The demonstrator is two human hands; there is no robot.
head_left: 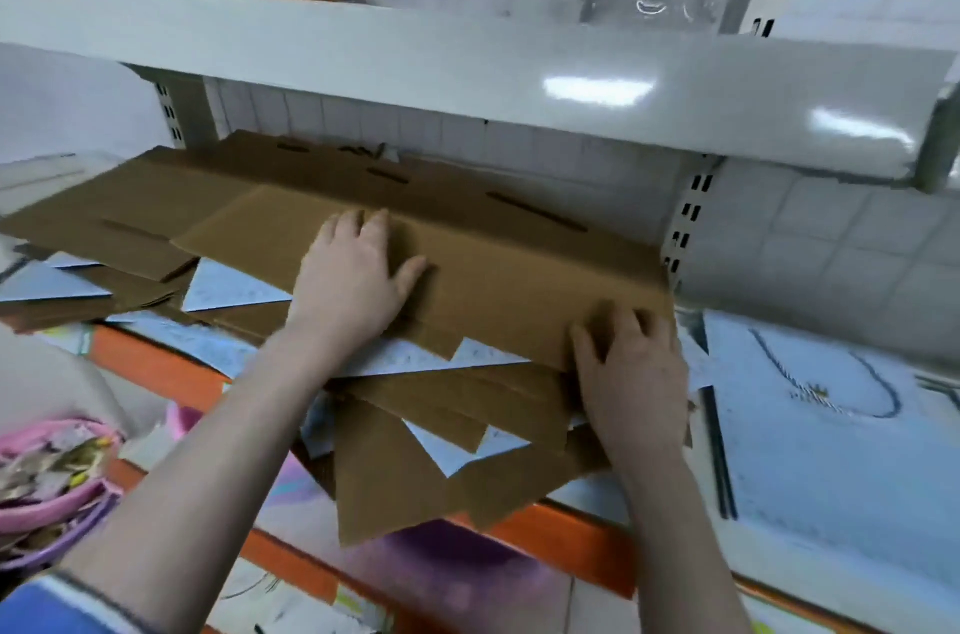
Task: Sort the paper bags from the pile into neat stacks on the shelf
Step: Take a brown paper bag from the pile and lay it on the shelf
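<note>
Orange-edged shelf [171, 368], white tiled wall [571, 166].

both arms are reaching forward from the near edge, bare forearms, a blue sleeve edge showing at the near left. left hand [353, 280] is lying palm down further in, fingers straight and together pointing away, thumb spread out to the right, pressing flat on the top paper bag [498, 264]. right hand [631, 373] is sitting nearer and to the right, back of hand up, fingers bent over that bag's near right corner, fingertips blurred, thumb out to the left. hands are well apart, wrists roughly straight.
</note>
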